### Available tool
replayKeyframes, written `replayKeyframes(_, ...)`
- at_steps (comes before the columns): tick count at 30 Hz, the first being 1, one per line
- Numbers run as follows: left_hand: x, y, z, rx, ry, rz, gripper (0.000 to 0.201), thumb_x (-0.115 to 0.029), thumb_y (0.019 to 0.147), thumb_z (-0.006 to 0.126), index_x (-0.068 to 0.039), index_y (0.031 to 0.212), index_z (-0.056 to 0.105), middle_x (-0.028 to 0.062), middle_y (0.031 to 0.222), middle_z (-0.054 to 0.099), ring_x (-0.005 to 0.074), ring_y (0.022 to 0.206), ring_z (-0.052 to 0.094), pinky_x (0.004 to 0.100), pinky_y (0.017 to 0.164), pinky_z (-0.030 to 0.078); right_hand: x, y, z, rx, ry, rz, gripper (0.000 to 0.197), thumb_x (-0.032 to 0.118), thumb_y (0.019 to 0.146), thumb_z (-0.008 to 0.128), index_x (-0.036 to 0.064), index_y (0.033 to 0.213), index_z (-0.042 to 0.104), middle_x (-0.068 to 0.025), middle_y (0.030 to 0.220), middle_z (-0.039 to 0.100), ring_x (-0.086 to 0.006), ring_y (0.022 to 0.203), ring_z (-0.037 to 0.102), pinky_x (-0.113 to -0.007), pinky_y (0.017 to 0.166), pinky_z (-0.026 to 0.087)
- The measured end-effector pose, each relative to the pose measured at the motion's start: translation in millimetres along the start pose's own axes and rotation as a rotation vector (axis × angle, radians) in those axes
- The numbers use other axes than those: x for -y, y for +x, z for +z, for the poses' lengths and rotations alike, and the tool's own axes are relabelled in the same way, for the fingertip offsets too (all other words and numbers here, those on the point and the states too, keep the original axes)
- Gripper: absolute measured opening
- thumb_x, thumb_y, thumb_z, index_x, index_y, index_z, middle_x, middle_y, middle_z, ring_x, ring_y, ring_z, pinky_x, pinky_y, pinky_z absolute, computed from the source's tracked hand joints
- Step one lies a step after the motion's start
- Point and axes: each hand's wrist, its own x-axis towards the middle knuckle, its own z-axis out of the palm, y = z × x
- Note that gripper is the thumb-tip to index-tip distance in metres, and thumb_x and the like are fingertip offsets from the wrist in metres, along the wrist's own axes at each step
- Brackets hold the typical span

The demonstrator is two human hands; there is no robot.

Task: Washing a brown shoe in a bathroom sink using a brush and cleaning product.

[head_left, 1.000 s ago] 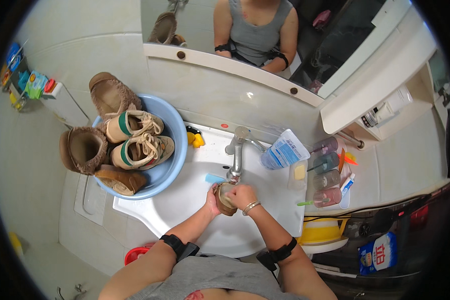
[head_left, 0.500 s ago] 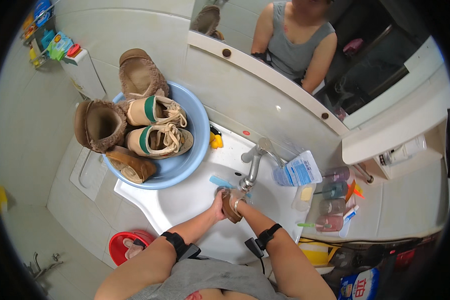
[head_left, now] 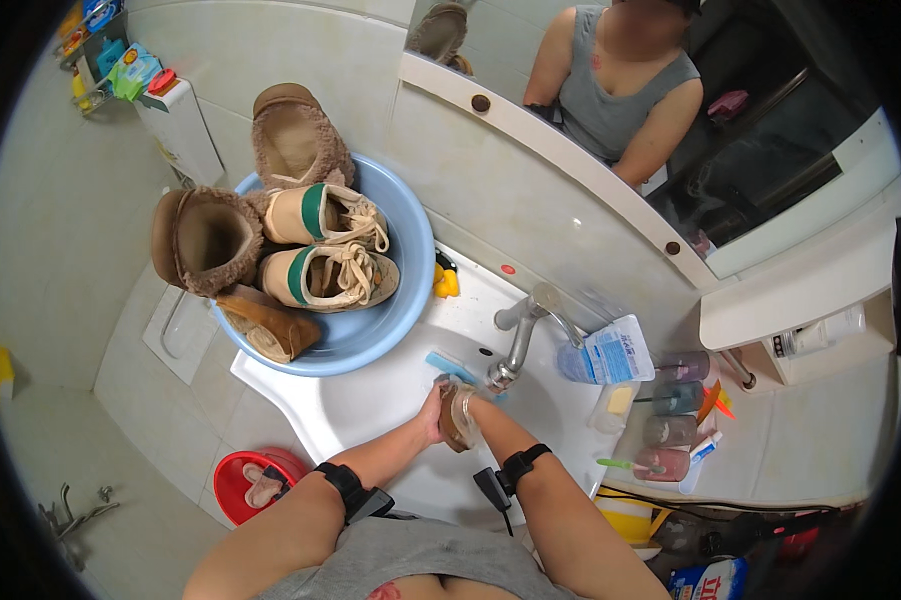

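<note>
Over the white sink [head_left: 370,410], below the faucet [head_left: 515,350], I hold a small brown shoe [head_left: 457,420] with a pale rim. My left hand [head_left: 432,412] is closed around its left side. My right forearm runs up to the shoe's opening, and my right hand [head_left: 478,408] is mostly hidden in it, so its fingers do not show. A light blue bar-shaped object [head_left: 450,367] lies in the sink just beyond the hands.
A blue basin [head_left: 410,300] with several shoes, some fleece-lined, stands on the sink's left. A yellow toy duck [head_left: 447,282] sits beside it. Along the right edge are a blue-white pouch [head_left: 610,352], a soap dish [head_left: 615,405] and several cups [head_left: 670,430]. Below left stands a red bucket [head_left: 232,490].
The view has shifted slightly. The shoe has turned a little in my hands and its pale rim shows more. My right hand shows less.
</note>
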Motion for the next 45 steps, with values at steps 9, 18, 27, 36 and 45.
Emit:
replayKeyframes(9, 15, 13, 24, -0.141, 0.017, 0.051, 0.058, -0.052, 0.086, 0.035, -0.008, 0.121, 0.050, 0.0133, 0.118, 0.056, 0.0305, 0.108, 0.052, 0.0464, 0.095, 0.038, -14, -18, -14, 0.026, 0.024, -0.008, 0.030, 0.016, 0.090, 0.034, 0.0043, 0.109, 0.055, -0.0150, 0.100, 0.063, -0.0293, 0.096, 0.057, -0.037, 0.085, 0.043)
replayKeyframes(18, -10, 28, -4, -0.062, -0.111, 0.108, 0.059, -0.052, 0.089, 0.034, -0.005, 0.122, 0.047, 0.0178, 0.119, 0.053, 0.0339, 0.105, 0.052, 0.0501, 0.094, 0.038, -5, -52, -33, 0.192, -0.375, -0.307, 0.030, 0.017, 0.090, 0.033, 0.0030, 0.106, 0.055, -0.0186, 0.100, 0.062, -0.0330, 0.095, 0.057, -0.039, 0.084, 0.043)
replayKeyframes(27, 0, 17, 17, -0.071, -0.062, 0.105, 0.055, -0.047, 0.090, 0.036, -0.005, 0.122, 0.048, 0.0183, 0.118, 0.055, 0.0343, 0.105, 0.054, 0.0489, 0.092, 0.040, -6, -15, -18, -0.025, -0.007, 0.022, 0.029, 0.021, 0.089, 0.037, 0.0009, 0.098, 0.056, -0.0233, 0.101, 0.059, -0.0386, 0.092, 0.057, -0.042, 0.082, 0.043)
replayKeyframes(36, -12, 26, -25, -0.110, -0.074, 0.137, 0.046, -0.044, 0.091, 0.035, -0.005, 0.110, 0.054, 0.0128, 0.103, 0.061, 0.0306, 0.087, 0.060, 0.0452, 0.082, 0.048, 5, -81, -24, -0.111, 0.204, -0.119, 0.029, 0.025, 0.088, 0.042, 0.0030, 0.097, 0.058, -0.0209, 0.100, 0.061, -0.0353, 0.094, 0.058, -0.041, 0.082, 0.044)
replayKeyframes(45, -7, 23, -2, -0.089, -0.041, 0.125, 0.049, -0.044, 0.090, 0.036, -0.005, 0.116, 0.051, 0.0159, 0.109, 0.058, 0.0316, 0.098, 0.057, 0.0471, 0.089, 0.043, -14, -31, -6, 0.079, -0.723, -0.325, 0.027, 0.024, 0.085, 0.051, 0.0026, 0.098, 0.061, -0.0136, 0.105, 0.062, -0.0277, 0.096, 0.060, -0.036, 0.080, 0.046)
